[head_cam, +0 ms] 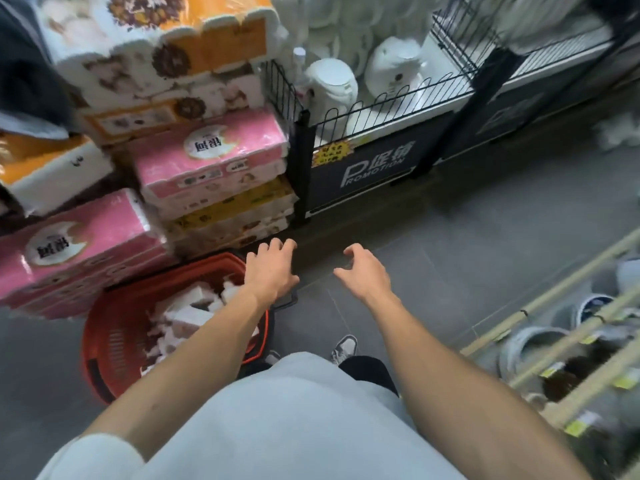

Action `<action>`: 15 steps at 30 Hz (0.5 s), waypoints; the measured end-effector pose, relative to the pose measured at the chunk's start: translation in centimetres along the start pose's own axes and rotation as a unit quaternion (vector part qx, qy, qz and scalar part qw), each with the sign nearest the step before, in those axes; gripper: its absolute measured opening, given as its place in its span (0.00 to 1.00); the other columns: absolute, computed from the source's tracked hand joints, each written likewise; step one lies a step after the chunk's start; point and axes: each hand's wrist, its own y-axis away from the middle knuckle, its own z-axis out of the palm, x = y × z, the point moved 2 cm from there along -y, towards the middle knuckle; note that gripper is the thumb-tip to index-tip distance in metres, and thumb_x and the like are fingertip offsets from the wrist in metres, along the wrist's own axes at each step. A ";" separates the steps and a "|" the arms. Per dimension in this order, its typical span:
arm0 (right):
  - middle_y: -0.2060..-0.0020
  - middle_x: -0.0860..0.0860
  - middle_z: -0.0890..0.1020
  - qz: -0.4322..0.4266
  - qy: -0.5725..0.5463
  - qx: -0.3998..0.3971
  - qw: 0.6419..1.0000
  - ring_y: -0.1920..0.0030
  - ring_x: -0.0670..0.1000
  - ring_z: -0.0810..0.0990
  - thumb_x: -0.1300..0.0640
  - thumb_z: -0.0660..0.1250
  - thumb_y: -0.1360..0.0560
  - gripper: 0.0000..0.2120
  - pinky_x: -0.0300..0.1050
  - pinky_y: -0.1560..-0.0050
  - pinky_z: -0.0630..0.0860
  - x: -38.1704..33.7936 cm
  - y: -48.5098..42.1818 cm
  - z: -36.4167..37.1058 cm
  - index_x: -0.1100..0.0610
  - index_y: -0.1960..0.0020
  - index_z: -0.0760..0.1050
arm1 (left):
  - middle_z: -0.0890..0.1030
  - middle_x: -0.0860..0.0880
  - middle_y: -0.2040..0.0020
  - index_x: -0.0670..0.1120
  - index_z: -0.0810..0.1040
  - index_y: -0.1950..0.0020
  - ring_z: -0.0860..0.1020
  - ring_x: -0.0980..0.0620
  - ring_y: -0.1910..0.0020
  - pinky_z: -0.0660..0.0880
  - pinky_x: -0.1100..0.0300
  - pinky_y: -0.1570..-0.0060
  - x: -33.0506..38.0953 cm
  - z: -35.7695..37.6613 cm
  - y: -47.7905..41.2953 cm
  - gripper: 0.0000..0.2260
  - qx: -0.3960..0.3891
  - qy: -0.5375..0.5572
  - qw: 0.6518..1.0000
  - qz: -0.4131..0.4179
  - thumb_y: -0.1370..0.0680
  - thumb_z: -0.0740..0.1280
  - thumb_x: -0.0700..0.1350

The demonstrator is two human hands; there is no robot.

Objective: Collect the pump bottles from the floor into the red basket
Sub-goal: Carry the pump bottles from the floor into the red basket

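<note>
The red basket (110,327) stands on the grey floor at lower left, with several white and pink pump bottles (194,306) lying inside it. My left hand (270,268) hovers over the basket's far right corner, fingers loosely curled, holding nothing. My right hand (363,271) is out over the bare floor tiles to the right of the basket, fingers spread and slightly bent, also with nothing in it. I see no pump bottle on the visible floor. The picture is blurred by motion.
Stacked pink and orange tissue packs (207,161) rise behind and left of the basket. A black wire promotion bin (374,168) with white goods stands ahead. A rack with wooden bars (554,341) and slippers lies at right. My shoe (344,348) shows below.
</note>
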 end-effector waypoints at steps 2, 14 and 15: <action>0.39 0.52 0.78 0.033 -0.044 0.013 0.998 0.38 0.57 0.77 0.47 0.71 0.25 0.22 0.51 0.39 0.74 2.9 0.4 -1.3 0.48 0.33 0.71 | 0.70 0.45 0.30 0.51 0.64 0.24 0.69 0.41 0.31 0.69 0.44 0.35 3.4 -0.4 -0.6 0.32 -0.007 -0.013 1.000 0.025 0.25 0.73 0.53; 0.36 0.52 0.76 0.104 -0.070 0.085 0.989 0.35 0.58 0.75 0.48 0.71 0.25 0.24 0.50 0.39 0.72 17.8 -1.4 -12.3 0.48 0.31 0.70 | 0.71 0.45 0.31 0.53 0.64 0.24 0.70 0.41 0.31 0.70 0.42 0.34 22.0 -2.5 -6.7 0.33 0.016 -0.102 0.983 0.153 0.25 0.74 0.53; 0.35 0.52 0.76 0.107 -0.061 0.090 0.988 0.35 0.57 0.75 0.49 0.71 0.25 0.24 0.50 0.39 0.72 19.0 -1.5 -13.2 0.48 0.31 0.70 | 0.71 0.46 0.31 0.53 0.64 0.24 0.70 0.41 0.32 0.70 0.43 0.35 23.4 -2.5 -7.1 0.33 0.017 -0.110 0.980 0.163 0.25 0.74 0.53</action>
